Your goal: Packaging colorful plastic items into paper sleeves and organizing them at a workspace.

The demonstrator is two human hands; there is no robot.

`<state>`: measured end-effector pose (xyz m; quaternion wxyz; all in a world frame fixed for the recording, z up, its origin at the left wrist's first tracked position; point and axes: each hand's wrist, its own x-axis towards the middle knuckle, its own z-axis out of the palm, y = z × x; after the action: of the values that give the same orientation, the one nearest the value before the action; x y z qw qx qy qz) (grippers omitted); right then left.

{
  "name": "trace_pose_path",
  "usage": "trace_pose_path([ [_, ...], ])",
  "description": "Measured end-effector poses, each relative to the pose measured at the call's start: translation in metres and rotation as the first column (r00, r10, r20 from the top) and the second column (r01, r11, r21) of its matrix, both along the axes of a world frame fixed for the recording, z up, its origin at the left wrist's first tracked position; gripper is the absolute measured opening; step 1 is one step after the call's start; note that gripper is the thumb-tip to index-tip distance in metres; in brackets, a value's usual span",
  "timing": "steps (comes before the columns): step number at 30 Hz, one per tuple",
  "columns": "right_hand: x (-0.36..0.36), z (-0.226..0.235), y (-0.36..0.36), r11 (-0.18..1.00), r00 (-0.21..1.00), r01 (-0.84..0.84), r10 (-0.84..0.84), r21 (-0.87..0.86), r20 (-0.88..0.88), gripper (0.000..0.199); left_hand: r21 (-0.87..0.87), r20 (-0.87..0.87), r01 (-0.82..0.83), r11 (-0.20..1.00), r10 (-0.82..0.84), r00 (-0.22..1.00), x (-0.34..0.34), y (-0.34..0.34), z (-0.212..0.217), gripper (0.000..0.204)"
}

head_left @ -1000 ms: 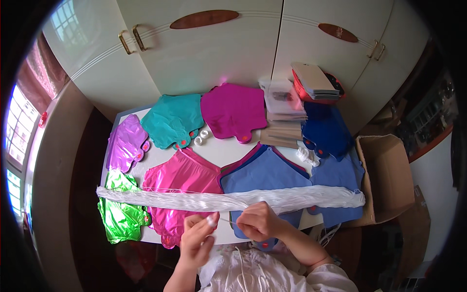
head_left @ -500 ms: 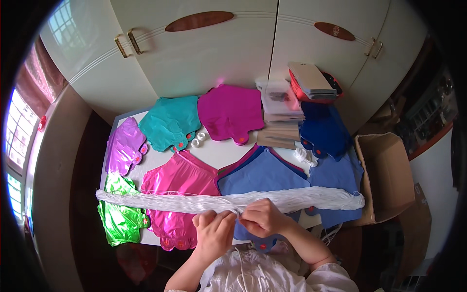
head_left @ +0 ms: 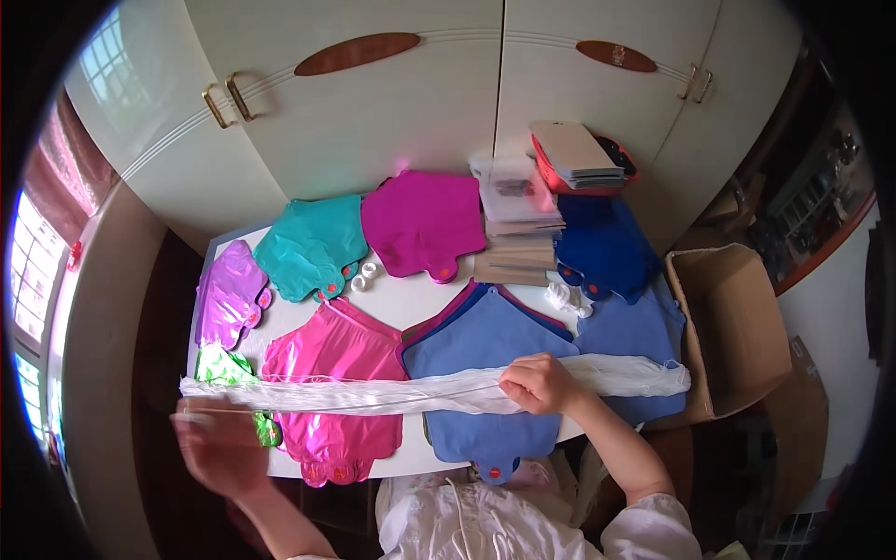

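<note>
A long skein of white string point(head_left: 448, 390) lies across the table over several flat foil pieces that look like uninflated balloons. My right hand point(head_left: 541, 383) is closed in a fist at the skein, right of the middle, with strands of string in it. A strand stretches leftward from that fist along the skein. My left hand point(head_left: 219, 448), smeared by motion, is at the skein's left end, over a green foil piece point(head_left: 224, 364); its fingers cannot be made out. Under the skein lie a pink foil piece point(head_left: 331, 350) and a blue one point(head_left: 485, 341).
Teal point(head_left: 313, 243), magenta point(head_left: 425, 224), purple point(head_left: 229, 294) and dark blue point(head_left: 607, 252) foil pieces lie farther back. Small white rolls point(head_left: 364, 277) sit between them. A stack of packets point(head_left: 518, 233), a red basket point(head_left: 635, 177) and an open cardboard box point(head_left: 733, 327) stand at right.
My left hand has swung from the middle out to the skein's left end. My right hand has moved slightly right and up. The view has shifted a little.
</note>
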<state>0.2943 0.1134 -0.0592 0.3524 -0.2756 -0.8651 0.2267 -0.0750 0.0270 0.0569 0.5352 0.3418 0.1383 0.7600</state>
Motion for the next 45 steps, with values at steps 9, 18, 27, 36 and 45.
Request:
trace_pose_path([
  [9, 0.105, 0.035, -0.061, 0.822, 0.802, 0.557, -0.569, 0.115, 0.183, 0.046, 0.100, -0.068, -0.144, 0.985, 0.151, 0.986, -0.075, -0.023, 0.037, 0.004],
  [18, 0.252, -0.002, -0.123, 0.473, 0.497, 0.867, -0.796, -0.156, 0.345, 0.045, 0.070, -0.079, -0.026, 0.997, 0.032, 0.996, -0.079, 0.002, 0.027, 0.005],
  [27, 0.275, 0.006, -0.071, 0.505, 0.533, 0.845, -0.771, -0.176, 0.347, 0.022, 0.048, -0.106, -0.022, 0.999, 0.027, 0.994, -0.080, 0.002, 0.031, 0.008],
  [36, 0.274, -0.004, -0.024, 0.591, 0.558, 0.806, -0.779, 0.037, 0.287, 0.022, 0.050, -0.097, -0.083, 0.995, 0.088, 0.991, -0.099, -0.004, 0.027, 0.011],
  [45, 0.254, 0.008, -0.026, 0.556, 0.452, 0.824, -0.759, 0.106, 0.469, 0.016, 0.032, -0.177, -0.404, 0.914, 0.403, 0.898, -0.250, -0.048, 0.067, 0.017],
])
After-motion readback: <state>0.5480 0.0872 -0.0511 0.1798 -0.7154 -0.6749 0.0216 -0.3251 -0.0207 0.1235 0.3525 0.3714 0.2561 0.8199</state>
